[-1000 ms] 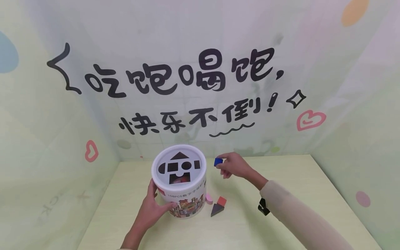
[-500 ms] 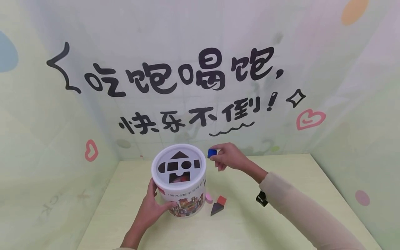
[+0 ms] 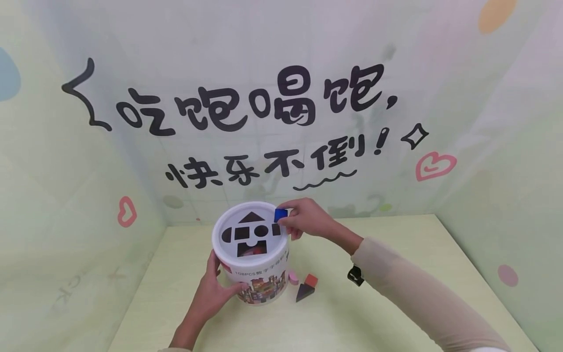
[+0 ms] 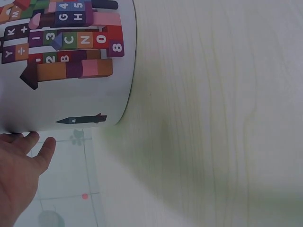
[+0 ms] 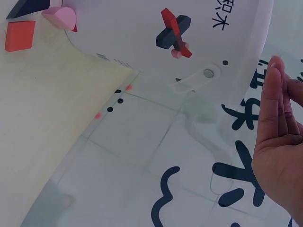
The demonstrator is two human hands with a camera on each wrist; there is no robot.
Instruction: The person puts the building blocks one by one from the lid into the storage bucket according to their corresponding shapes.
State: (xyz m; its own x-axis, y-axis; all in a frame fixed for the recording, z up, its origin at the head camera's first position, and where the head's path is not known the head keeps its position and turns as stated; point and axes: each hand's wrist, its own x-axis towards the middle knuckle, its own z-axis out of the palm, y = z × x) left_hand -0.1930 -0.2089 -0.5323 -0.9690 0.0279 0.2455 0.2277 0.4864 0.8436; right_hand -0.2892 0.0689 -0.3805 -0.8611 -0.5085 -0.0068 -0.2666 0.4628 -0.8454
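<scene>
In the head view, a white toy-block bucket stands on the table, its lid pierced with shaped holes. My left hand holds its near left side, thumb across the printed front and fingers round the side. The left wrist view shows this hand against the bucket. My right hand pinches a blue block over the lid's right rim, close to the narrow rectangular hole. In the right wrist view the right hand is beside the bucket, with the blue block out of sight.
Right of the bucket on the table lie a pink block, a red block and a dark triangular block. Printed curtains enclose the back and sides. A black device hangs under the right sleeve.
My right hand has carried the blue block up and left, from beside the bucket to over the lid's right rim. The left hand keeps its place on the bucket.
</scene>
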